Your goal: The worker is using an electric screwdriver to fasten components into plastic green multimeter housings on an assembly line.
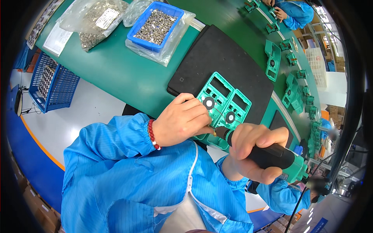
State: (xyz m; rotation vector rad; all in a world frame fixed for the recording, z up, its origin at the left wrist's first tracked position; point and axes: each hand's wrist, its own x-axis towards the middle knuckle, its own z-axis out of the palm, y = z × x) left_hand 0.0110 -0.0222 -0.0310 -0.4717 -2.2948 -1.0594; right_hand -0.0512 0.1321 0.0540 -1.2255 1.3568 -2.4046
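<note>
My right hand (252,149) is wrapped round a black and green electric screwdriver (295,169), tilted with its tip toward my left hand. The fingers of my left hand (182,120) are pinched together right by that tip. Whatever they hold is too small to make out. Just beyond my hands, two green plastic housings (234,94) lie side by side on a black mat (219,52). Each has a round black speaker (208,102) with thin wires. My hands hide the near part of the housings.
A blue tray (131,38) of small metal parts stands at the far left, beside a clear bag (87,27) of similar parts. More green housings (273,58) line the right side. Co-workers' blue sleeves (297,14) show at far right and lower right. A blue crate (58,91) stands left.
</note>
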